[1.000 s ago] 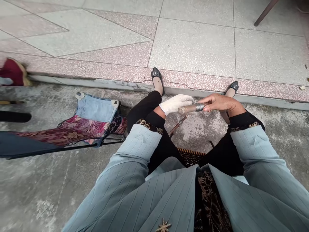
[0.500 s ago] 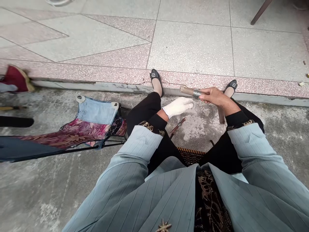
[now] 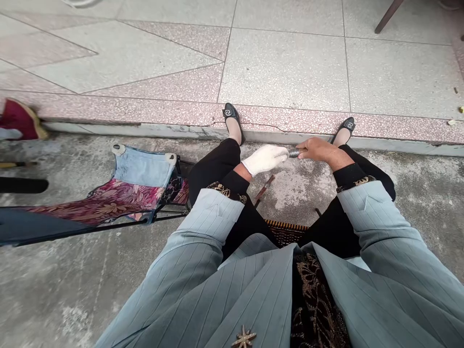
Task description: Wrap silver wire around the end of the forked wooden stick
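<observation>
The gloved left hand (image 3: 267, 159) grips a silvery coil (image 3: 294, 152); the bare right hand (image 3: 316, 149) holds its other end.

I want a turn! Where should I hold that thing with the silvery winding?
Probably either side of the silvery winding, hands from left and right: it runs crosswise between the gloved left hand and bare right hand, which hide the rest.

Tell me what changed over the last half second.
The wire-wrapped rod in the bare right hand has come down toward the person; the gloved left hand, apart from it before, now has hold of its far end. The patterned fabric seat and black shoes stayed put.
</observation>
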Available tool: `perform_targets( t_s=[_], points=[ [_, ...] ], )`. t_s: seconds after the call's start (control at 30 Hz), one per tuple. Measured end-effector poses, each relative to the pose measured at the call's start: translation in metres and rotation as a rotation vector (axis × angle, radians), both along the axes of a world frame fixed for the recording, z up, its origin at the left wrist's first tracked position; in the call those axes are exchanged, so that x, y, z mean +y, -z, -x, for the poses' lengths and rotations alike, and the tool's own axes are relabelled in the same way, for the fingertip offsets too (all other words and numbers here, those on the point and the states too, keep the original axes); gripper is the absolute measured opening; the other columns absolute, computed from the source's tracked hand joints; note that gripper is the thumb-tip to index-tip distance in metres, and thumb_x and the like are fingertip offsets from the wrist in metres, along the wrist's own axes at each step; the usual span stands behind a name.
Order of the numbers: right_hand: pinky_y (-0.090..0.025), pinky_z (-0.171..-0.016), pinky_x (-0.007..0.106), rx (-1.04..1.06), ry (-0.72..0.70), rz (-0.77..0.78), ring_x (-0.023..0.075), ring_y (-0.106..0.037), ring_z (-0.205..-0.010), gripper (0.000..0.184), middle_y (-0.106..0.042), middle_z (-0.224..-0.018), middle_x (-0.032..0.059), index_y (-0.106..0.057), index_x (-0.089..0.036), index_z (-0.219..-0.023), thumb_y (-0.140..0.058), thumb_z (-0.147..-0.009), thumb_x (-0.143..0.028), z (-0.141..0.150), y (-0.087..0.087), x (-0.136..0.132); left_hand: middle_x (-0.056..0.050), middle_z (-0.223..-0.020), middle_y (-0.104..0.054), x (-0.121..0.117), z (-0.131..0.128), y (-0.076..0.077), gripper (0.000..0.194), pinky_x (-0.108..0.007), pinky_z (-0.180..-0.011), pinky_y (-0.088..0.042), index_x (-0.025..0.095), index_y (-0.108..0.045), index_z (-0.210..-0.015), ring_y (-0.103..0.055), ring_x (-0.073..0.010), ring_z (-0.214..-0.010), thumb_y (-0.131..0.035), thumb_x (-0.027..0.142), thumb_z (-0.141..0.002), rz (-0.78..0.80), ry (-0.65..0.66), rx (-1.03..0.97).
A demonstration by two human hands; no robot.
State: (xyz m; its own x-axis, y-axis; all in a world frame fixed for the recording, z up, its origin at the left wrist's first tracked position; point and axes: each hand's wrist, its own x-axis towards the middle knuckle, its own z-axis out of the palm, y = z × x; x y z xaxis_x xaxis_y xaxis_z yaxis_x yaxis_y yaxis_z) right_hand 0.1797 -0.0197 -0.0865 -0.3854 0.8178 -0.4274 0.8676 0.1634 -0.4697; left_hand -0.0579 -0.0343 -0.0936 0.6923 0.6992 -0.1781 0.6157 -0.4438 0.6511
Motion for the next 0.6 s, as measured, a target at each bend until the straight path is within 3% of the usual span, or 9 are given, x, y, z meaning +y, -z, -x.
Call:
perform_targets(
  t_s=[0.1,0.2,0.27,0.37,0.47,0.6],
  points=[
    [-0.042,-0.072,0.029,0.219,-0.115,0.163,0.0171,-0.061,-0.074,0.032,-0.075,-0.081,-0.0028,-0.084,-0.029,-0.108,-0.077,-0.077,-0.029,-0.001,0.003,-0.001,-0.002,-0.082,-0.067,0.008,0.011,-0.004,0.032,-0.028,-0.073,-0.04,0.016,-0.072,-0.097,-0.056,-0.0156,-0.074,-0.047,0.035,-0.094,0.02,-0.013,-0.083],
    [-0.045,-0.076,0.028,0.445,-0.12,0.252,0.0167,-0.062,-0.08,0.039,-0.077,-0.091,-0.0034,-0.083,-0.028,-0.111,-0.079,-0.073,-0.035,0.002,-0.006,-0.003,-0.002,-0.081,-0.066,0.014,0.02,-0.007,0.034,-0.027,-0.072,-0.042,0.013,-0.07,-0.097,-0.055,-0.0136,-0.072,-0.053,0.042,-0.092,0.185,-0.076,-0.275],
    [-0.046,-0.075,0.029,0.58,-0.071,0.268,0.0168,-0.061,-0.08,0.044,-0.076,-0.095,-0.0008,-0.082,-0.024,-0.112,-0.08,-0.071,-0.04,0.003,-0.016,-0.005,-0.002,-0.076,-0.063,0.015,0.022,-0.009,0.035,-0.026,-0.067,-0.042,0.013,-0.067,-0.093,-0.052,-0.0122,-0.066,-0.057,0.046,-0.09,0.295,-0.145,-0.405],
    [-0.044,-0.069,0.028,0.754,0.04,0.248,0.0145,-0.055,-0.071,0.05,-0.071,-0.085,0.001,-0.08,-0.018,-0.111,-0.082,-0.072,-0.049,0.005,-0.03,-0.007,0.0,-0.065,-0.054,0.011,0.02,-0.01,0.039,-0.025,-0.058,-0.038,0.014,-0.063,-0.087,-0.046,-0.01,-0.056,-0.058,0.052,-0.092,0.396,-0.228,-0.513],
    [-0.045,-0.069,0.028,0.895,0.141,0.231,0.0138,-0.053,-0.07,0.052,-0.065,-0.08,0.0016,-0.075,-0.016,-0.104,-0.082,-0.074,-0.058,0.005,-0.038,-0.008,0.001,-0.061,-0.05,0.006,0.016,-0.009,0.035,-0.023,-0.054,-0.035,0.014,-0.063,-0.087,-0.042,-0.0088,-0.054,-0.056,0.047,-0.096,0.456,-0.167,-0.482],
    [-0.05,-0.07,0.03,0.97,0.255,0.237,0.0145,-0.054,-0.07,0.056,-0.063,-0.082,0.0031,-0.065,-0.019,-0.088,-0.085,-0.068,-0.067,0.006,-0.035,-0.011,0.001,-0.062,-0.051,0.004,0.013,-0.008,0.029,-0.021,-0.054,-0.036,0.015,-0.065,-0.09,-0.045,-0.0095,-0.056,-0.052,0.041,-0.096,0.442,-0.126,-0.394]
  ],
)
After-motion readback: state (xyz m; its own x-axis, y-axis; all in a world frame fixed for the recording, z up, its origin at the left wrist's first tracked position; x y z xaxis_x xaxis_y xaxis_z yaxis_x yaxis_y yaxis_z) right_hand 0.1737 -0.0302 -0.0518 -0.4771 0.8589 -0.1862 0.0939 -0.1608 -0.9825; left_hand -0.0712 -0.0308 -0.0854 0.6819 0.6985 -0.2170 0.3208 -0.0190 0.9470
